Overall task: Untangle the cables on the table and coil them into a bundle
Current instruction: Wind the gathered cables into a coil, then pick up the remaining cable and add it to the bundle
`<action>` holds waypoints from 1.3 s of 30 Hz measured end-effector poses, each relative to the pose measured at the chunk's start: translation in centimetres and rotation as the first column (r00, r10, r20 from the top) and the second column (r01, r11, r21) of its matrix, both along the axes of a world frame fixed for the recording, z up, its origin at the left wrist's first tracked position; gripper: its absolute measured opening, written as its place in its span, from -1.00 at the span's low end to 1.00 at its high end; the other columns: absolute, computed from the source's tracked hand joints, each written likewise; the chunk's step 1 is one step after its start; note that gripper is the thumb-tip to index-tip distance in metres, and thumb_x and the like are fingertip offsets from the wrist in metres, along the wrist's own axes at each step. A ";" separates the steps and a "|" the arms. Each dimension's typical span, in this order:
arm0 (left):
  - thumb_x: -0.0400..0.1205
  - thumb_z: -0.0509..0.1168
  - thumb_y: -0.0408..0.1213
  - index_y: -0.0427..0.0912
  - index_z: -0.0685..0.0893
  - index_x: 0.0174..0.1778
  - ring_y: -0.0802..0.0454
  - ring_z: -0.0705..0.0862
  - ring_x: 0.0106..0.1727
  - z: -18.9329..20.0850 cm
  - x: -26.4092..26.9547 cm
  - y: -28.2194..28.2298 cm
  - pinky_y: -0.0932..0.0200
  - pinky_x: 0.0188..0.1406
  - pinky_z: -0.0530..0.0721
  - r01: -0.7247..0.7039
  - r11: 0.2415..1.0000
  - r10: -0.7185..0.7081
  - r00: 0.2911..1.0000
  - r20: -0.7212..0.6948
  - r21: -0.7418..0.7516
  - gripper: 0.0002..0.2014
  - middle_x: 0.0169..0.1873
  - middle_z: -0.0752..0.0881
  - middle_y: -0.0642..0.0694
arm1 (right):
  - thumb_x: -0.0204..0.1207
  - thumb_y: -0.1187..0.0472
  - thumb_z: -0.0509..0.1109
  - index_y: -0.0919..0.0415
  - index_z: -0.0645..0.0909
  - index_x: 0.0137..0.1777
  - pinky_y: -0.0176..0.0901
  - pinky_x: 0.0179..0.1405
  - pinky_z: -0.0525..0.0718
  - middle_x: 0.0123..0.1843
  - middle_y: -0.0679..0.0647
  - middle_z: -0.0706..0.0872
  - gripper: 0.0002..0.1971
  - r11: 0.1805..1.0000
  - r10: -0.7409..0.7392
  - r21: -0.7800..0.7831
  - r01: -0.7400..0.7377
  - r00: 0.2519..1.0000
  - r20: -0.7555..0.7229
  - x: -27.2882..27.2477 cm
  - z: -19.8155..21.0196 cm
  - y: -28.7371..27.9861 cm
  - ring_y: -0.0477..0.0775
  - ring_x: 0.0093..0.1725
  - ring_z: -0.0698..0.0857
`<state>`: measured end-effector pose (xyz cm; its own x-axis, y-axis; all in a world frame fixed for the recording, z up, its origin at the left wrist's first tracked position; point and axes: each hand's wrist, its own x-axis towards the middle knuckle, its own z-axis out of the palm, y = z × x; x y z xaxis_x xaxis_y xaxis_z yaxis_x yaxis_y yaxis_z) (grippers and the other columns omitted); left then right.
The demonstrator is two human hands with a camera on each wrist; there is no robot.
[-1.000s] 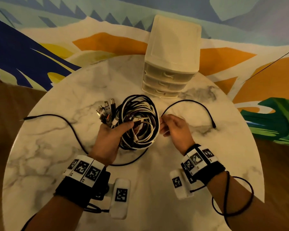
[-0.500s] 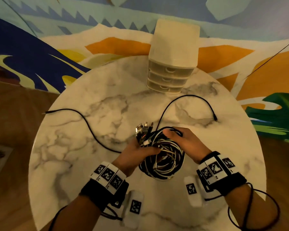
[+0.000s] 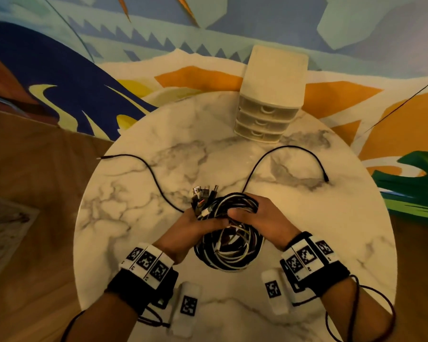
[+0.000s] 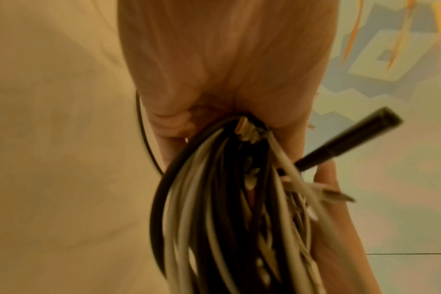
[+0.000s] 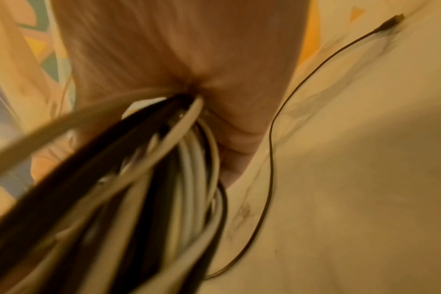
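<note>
A coil of black and white cables point(image 3: 229, 253) hangs between both hands above the marble table point(image 3: 134, 243). My left hand point(image 3: 195, 222) grips the coil's upper left, where several plugs point(image 3: 204, 193) stick up. My right hand point(image 3: 260, 215) grips the coil's top right, thumb over the strands. Seen from the left wrist, the cable strands point(image 4: 214, 218) run out of the closed fist beside a black plug point(image 4: 353, 137). The right wrist view shows the bundle point(image 5: 164, 179) held in the palm. One thin black cable point(image 3: 292, 150) lies loose across the table, its ends trailing left point(image 3: 124, 156) and right point(image 5: 272, 139).
A cream three-drawer plastic organiser point(image 3: 269, 99) stands at the table's far edge. A colourful rug point(image 3: 84, 77) and wooden floor point(image 3: 35, 193) lie beyond the round tabletop. The loose cable's right plug point(image 3: 326, 179) rests near the right rim.
Both hands drew the coil towards me, nearer the table's front edge. My right hand, which pinched a strand beside the coil, now grips the coil itself.
</note>
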<state>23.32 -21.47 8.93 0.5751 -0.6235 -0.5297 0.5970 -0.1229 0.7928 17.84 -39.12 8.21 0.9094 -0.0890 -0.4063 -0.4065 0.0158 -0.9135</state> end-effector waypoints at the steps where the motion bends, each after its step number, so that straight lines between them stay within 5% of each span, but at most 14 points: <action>1: 0.56 0.39 -0.34 -0.19 0.65 0.24 -0.20 0.72 0.18 0.5 -0.1 0.0 -0.06 0.19 0.68 0.015 1.000 -0.015 1.000 0.000 -0.026 -0.68 0.12 0.75 -0.25 | 0.41 0.15 0.51 0.20 0.72 0.07 -0.25 -0.06 0.71 -0.06 0.09 0.84 -0.75 1.000 -0.024 0.015 0.023 1.000 0.013 -0.4 0.3 0.1 0.00 -0.05 0.80; 5: 0.57 0.35 -0.15 -0.24 0.69 0.19 -0.17 0.74 0.13 1.8 -1.9 -1.9 0.01 0.12 0.69 -0.029 0.999 0.030 0.999 0.017 -0.025 -0.67 0.08 0.77 -0.26 | 0.43 0.14 0.48 0.27 0.70 0.10 -0.03 0.00 0.74 -0.03 0.19 0.83 -0.71 0.959 -0.270 0.099 0.265 0.962 0.048 -3.5 0.7 0.0 0.17 -0.01 0.80; 9: 0.56 0.34 -0.02 -0.22 0.72 0.16 -0.26 0.74 0.11 2.9 -5.7 -5.2 -0.11 0.14 0.68 -0.066 0.998 0.065 0.996 -0.066 -0.015 -0.61 0.07 0.76 -0.30 | 0.34 0.07 0.48 0.25 0.70 0.06 -0.13 -0.11 0.72 -0.04 0.18 0.83 -0.65 0.889 -0.444 0.167 0.426 0.891 0.090 -8.3 1.8 -1.3 0.13 -0.05 0.80; 13: 0.61 0.30 -0.02 -0.29 0.72 0.12 -0.10 0.77 -0.16 3.7 -10.4 -9.3 0.10 -0.23 0.71 -0.087 0.995 0.080 0.986 -0.145 -0.038 -0.62 -0.07 0.78 -0.26 | 0.39 0.05 0.52 0.23 0.70 0.06 -0.12 -0.11 0.71 -0.03 0.18 0.82 -0.67 0.816 -0.568 0.222 0.534 0.812 0.133 -15.2 3.0 -4.2 0.14 -0.04 0.80; 18: 0.61 0.34 -0.14 -0.14 0.52 -0.48 0.06 0.50 -0.55 5.0 -17.4 -14.8 0.16 -0.45 0.48 -0.132 0.990 0.138 0.979 -0.151 0.051 -0.65 -0.59 0.51 -0.03 | 0.35 -0.05 0.45 0.26 0.65 0.21 0.11 0.12 0.71 0.12 0.25 0.78 -0.50 0.519 -0.810 0.447 0.729 0.586 -0.015 -25.3 3.4 -7.4 0.23 0.13 0.76; 24: 0.67 0.25 -0.10 -0.06 0.28 -0.48 0.07 0.19 -0.61 6.1 -25.7 -19.8 0.15 -0.56 0.20 -0.025 0.999 0.021 0.988 -0.152 -0.025 -0.57 -0.60 0.21 -0.02 | 0.13 -0.25 0.64 0.19 0.53 0.42 0.40 0.34 0.51 0.35 0.30 0.65 -0.11 0.268 -0.871 0.588 0.763 0.453 -0.190 -34.5 3.7 -9.6 0.35 0.34 0.63; 27: 0.71 0.16 -0.07 -0.06 0.18 -0.49 0.10 0.11 -0.66 6.7 -29.5 -21.1 0.21 -0.64 0.13 -0.039 0.986 0.006 0.980 -0.198 -0.163 -0.54 -0.62 0.11 -0.01 | 0.26 -0.28 0.51 0.12 0.56 0.40 0.42 0.27 0.56 0.36 0.25 0.65 -0.25 0.203 -0.884 0.607 0.769 0.410 -0.223 -37.8 4.4 -10.7 0.35 0.32 0.64; 30: 0.70 0.15 -0.08 -0.05 0.14 -0.53 0.11 0.06 -0.71 7.3 -32.2 -21.9 0.22 -0.64 0.01 -0.002 0.975 -0.029 0.990 -0.137 -0.224 -0.51 -0.70 0.11 0.02 | 0.54 -0.21 0.18 0.05 0.61 0.28 0.17 -0.09 0.75 0.18 0.18 0.77 -0.52 0.155 -0.894 0.632 0.759 0.380 -0.238 -40.1 4.5 -11.5 0.22 0.11 0.77; 32: 0.70 0.18 -0.13 -0.04 0.15 -0.55 0.11 0.05 -0.73 7.8 -33.4 -22.4 0.25 -0.64 -0.02 0.040 0.976 -0.057 0.996 -0.071 -0.215 -0.50 -0.74 0.13 0.03 | 0.63 -0.19 0.04 0.05 0.60 0.27 0.04 -0.29 0.78 0.08 0.15 0.81 -0.53 0.142 -0.894 0.679 0.720 0.388 -0.224 -41.2 4.7 -11.6 0.15 -0.02 0.81; 39: 0.65 0.27 -0.24 -0.01 0.31 -0.63 0.07 0.12 -0.76 10.1 -35.1 -24.7 0.26 -0.61 0.12 0.137 0.955 -0.052 0.950 0.308 -0.262 -0.50 -0.76 0.21 0.04 | 0.68 -0.05 0.05 0.17 0.74 0.17 0.06 -0.10 0.77 0.19 0.20 0.76 -0.52 0.063 -0.908 0.717 0.695 0.339 -0.248 -43.7 3.5 -12.5 0.19 0.11 0.77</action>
<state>-11.80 -46.19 19.04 0.6094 -0.7797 -0.1437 0.3277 0.0827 0.9412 -25.89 -51.64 11.73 0.5040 -0.6625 -0.5542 0.4530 0.7491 -0.4835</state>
